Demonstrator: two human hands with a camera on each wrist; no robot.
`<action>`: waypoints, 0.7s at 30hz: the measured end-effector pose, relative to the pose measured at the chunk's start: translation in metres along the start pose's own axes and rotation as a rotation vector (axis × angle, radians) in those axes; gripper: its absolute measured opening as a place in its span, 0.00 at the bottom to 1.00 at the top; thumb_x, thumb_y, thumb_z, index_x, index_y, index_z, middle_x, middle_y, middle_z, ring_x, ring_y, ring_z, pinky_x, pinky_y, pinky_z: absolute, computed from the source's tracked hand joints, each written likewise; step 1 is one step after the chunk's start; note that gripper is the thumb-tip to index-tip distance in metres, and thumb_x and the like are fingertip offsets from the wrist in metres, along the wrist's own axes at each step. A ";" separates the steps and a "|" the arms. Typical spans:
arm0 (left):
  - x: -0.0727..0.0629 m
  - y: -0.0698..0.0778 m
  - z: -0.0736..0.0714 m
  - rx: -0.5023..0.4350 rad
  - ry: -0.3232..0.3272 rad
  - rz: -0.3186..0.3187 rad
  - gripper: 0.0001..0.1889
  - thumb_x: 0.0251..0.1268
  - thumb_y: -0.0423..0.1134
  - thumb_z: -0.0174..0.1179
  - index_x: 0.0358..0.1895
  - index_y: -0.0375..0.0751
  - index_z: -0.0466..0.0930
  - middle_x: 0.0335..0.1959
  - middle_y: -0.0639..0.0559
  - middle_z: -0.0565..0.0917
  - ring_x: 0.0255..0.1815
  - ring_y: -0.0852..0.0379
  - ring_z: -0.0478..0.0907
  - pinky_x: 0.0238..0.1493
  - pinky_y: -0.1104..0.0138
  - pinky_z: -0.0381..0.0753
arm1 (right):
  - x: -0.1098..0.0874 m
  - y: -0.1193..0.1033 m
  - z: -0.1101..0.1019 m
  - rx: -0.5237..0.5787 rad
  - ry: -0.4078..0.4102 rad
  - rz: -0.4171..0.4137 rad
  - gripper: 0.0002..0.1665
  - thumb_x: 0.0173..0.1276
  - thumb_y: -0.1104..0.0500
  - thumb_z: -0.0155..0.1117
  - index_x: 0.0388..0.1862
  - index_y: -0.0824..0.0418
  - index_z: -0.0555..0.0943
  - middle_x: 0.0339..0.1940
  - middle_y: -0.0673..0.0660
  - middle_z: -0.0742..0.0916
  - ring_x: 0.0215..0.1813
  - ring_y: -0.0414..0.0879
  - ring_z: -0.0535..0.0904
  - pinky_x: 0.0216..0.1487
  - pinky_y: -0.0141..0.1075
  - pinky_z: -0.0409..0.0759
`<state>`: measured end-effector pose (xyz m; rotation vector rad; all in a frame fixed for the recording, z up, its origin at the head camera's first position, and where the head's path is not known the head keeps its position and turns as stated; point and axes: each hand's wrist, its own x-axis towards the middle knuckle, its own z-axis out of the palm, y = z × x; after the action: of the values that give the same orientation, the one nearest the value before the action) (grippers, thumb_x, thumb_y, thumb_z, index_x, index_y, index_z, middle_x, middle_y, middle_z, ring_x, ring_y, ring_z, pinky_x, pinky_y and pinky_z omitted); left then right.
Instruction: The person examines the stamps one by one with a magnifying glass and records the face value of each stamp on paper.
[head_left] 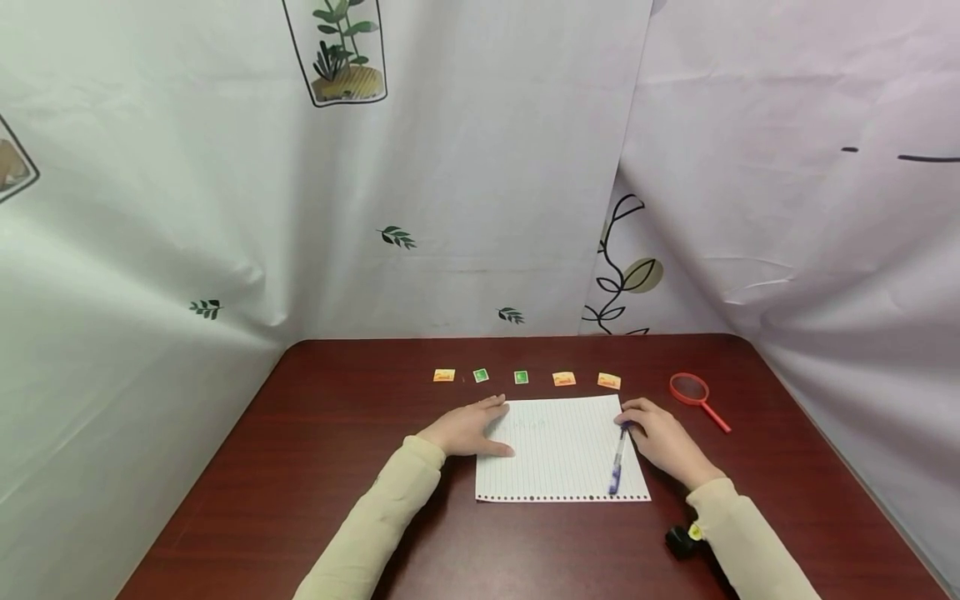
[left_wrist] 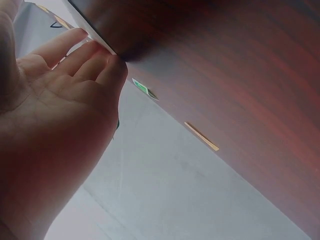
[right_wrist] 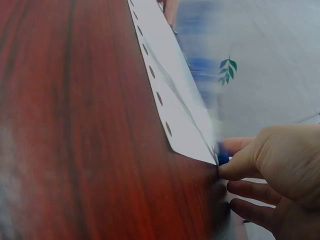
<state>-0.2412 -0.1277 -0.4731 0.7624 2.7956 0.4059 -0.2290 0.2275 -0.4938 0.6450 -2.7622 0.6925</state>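
Observation:
A white lined sheet of paper (head_left: 555, 467) with a row of punched holes along its near edge lies on the dark red table. My left hand (head_left: 474, 427) rests at the sheet's left edge, thumb and fingers spread over the margin. In the left wrist view the fingers (left_wrist: 102, 65) of that hand look relaxed. At the right edge, my right hand (head_left: 663, 442) pinches one end of a clear and blue pen (head_left: 617, 467) between thumb and index finger. The pen points toward the near edge, over the sheet, and its blue parts look blurred in the right wrist view.
Beyond the sheet lie orange stamp-like pieces (head_left: 564, 378) and two green ones (head_left: 521, 377) in a row. A red magnifying glass (head_left: 690, 388) lies at the right. Near the right sleeve is a small black object (head_left: 681, 542). Pale patterned cloth hangs around the table.

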 end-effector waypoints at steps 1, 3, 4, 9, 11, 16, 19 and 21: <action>0.000 0.000 0.000 0.001 0.000 0.000 0.47 0.60 0.65 0.67 0.77 0.41 0.64 0.80 0.50 0.60 0.80 0.54 0.56 0.73 0.58 0.64 | 0.000 0.000 0.000 0.000 0.003 -0.003 0.12 0.66 0.73 0.63 0.44 0.63 0.88 0.52 0.64 0.83 0.55 0.62 0.81 0.54 0.57 0.80; 0.000 0.000 0.000 0.003 -0.002 0.000 0.47 0.60 0.65 0.67 0.77 0.41 0.64 0.80 0.50 0.60 0.80 0.54 0.56 0.73 0.58 0.64 | 0.000 0.000 0.001 -0.001 0.002 -0.003 0.12 0.66 0.72 0.62 0.44 0.63 0.88 0.52 0.64 0.83 0.55 0.62 0.81 0.54 0.57 0.80; 0.000 0.000 0.000 0.004 -0.002 0.000 0.47 0.60 0.65 0.67 0.77 0.41 0.64 0.80 0.50 0.60 0.80 0.54 0.56 0.73 0.58 0.64 | 0.000 0.001 0.001 0.001 0.000 -0.001 0.12 0.67 0.72 0.62 0.44 0.63 0.88 0.52 0.64 0.83 0.55 0.62 0.81 0.54 0.57 0.79; 0.000 0.001 -0.001 0.006 -0.001 -0.002 0.47 0.60 0.65 0.67 0.77 0.42 0.64 0.80 0.50 0.60 0.79 0.54 0.56 0.72 0.58 0.65 | 0.000 0.001 0.000 0.003 -0.011 0.012 0.12 0.67 0.72 0.62 0.44 0.63 0.88 0.53 0.64 0.83 0.56 0.62 0.81 0.54 0.58 0.79; -0.001 0.001 -0.001 0.005 -0.001 0.000 0.47 0.60 0.65 0.67 0.77 0.41 0.64 0.80 0.50 0.60 0.80 0.54 0.56 0.72 0.58 0.64 | 0.000 0.000 -0.001 0.005 -0.015 0.018 0.12 0.67 0.72 0.62 0.44 0.63 0.88 0.53 0.64 0.83 0.56 0.62 0.81 0.55 0.57 0.79; -0.001 0.001 -0.002 -0.002 0.000 0.013 0.47 0.60 0.65 0.67 0.77 0.40 0.64 0.80 0.49 0.60 0.80 0.54 0.56 0.73 0.58 0.64 | 0.000 0.000 -0.001 0.004 -0.017 0.016 0.12 0.67 0.72 0.62 0.44 0.63 0.88 0.53 0.64 0.83 0.56 0.62 0.81 0.55 0.58 0.79; -0.001 0.001 -0.002 -0.006 0.002 0.015 0.47 0.60 0.65 0.66 0.77 0.40 0.64 0.79 0.49 0.60 0.79 0.54 0.56 0.73 0.58 0.64 | -0.001 0.000 -0.001 0.001 -0.015 0.018 0.12 0.67 0.72 0.61 0.45 0.63 0.88 0.53 0.64 0.83 0.57 0.62 0.81 0.55 0.58 0.79; -0.002 0.001 -0.002 -0.003 0.005 0.016 0.46 0.61 0.65 0.65 0.76 0.40 0.65 0.79 0.49 0.61 0.79 0.54 0.56 0.72 0.58 0.65 | -0.001 -0.001 -0.001 0.000 -0.014 0.018 0.12 0.67 0.72 0.61 0.45 0.63 0.88 0.54 0.65 0.83 0.57 0.62 0.80 0.55 0.58 0.79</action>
<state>-0.2403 -0.1285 -0.4705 0.7850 2.7949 0.4153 -0.2280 0.2279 -0.4925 0.6277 -2.7842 0.6947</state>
